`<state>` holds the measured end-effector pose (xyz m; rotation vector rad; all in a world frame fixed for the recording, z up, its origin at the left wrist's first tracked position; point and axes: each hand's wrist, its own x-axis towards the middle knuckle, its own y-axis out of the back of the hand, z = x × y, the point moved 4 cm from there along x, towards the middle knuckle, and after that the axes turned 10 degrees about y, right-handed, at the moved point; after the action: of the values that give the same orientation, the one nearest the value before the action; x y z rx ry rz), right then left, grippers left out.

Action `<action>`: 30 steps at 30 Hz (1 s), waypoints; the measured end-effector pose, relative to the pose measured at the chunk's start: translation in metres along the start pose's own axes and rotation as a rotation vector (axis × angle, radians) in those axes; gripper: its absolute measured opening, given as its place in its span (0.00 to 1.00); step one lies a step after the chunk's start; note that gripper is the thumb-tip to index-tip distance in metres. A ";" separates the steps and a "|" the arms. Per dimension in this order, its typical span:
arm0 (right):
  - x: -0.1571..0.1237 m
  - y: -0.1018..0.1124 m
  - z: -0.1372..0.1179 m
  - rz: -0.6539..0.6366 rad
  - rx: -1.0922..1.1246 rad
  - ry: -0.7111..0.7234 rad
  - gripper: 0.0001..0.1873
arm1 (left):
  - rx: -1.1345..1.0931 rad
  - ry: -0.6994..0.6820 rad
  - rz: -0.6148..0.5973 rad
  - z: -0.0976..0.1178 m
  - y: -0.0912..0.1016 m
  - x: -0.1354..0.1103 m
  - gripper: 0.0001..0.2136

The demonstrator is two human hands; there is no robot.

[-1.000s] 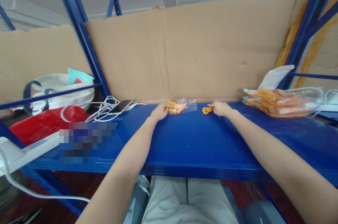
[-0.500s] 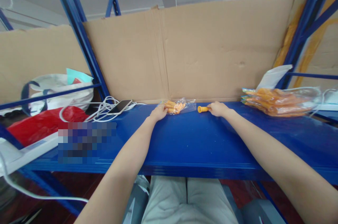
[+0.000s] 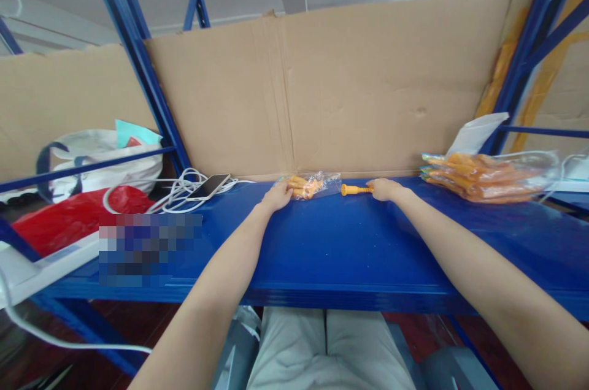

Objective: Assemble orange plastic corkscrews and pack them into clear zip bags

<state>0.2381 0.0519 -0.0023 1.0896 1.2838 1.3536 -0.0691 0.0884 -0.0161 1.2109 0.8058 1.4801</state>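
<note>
Both my arms reach far across a blue metal shelf point(image 3: 350, 255) to its back edge. My left hand point(image 3: 277, 196) is closed on the left end of a small clear plastic bag of orange parts point(image 3: 313, 184). My right hand point(image 3: 384, 189) pinches one end of a slim orange rod-shaped part point(image 3: 354, 190), which lies nearly flat and points left toward the bag's open end. The rod's tip is a short gap from the bag.
A brown cardboard sheet point(image 3: 368, 83) backs the shelf. A large clear bag of orange parts point(image 3: 488, 176) lies at the right. A phone point(image 3: 209, 186) with coiled white cables point(image 3: 179, 184) lies at the left, beside a red bag point(image 3: 69, 218) and a white tote point(image 3: 105, 160).
My right hand has drawn more of the orange rod into view and pushed it left toward the small bag. My left hand has stayed on the bag.
</note>
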 end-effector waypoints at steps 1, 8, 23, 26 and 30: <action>0.001 0.000 -0.002 0.006 0.009 0.034 0.25 | 0.008 0.003 -0.001 0.000 0.000 0.000 0.16; 0.001 0.001 -0.009 -0.007 0.043 0.013 0.21 | 0.036 -0.049 0.000 0.001 -0.002 0.003 0.21; -0.018 0.025 -0.024 0.346 0.003 -0.056 0.19 | 0.063 -0.243 -0.050 0.021 0.001 -0.012 0.18; -0.018 0.025 -0.032 0.325 -0.021 -0.017 0.18 | 0.066 -0.211 -0.062 0.023 0.002 -0.014 0.19; -0.016 0.022 -0.039 0.293 -0.037 0.018 0.18 | 0.043 -0.219 -0.071 0.023 0.000 -0.014 0.20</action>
<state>0.2012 0.0295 0.0175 1.2785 1.1382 1.5993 -0.0471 0.0729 -0.0132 1.3365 0.7278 1.2530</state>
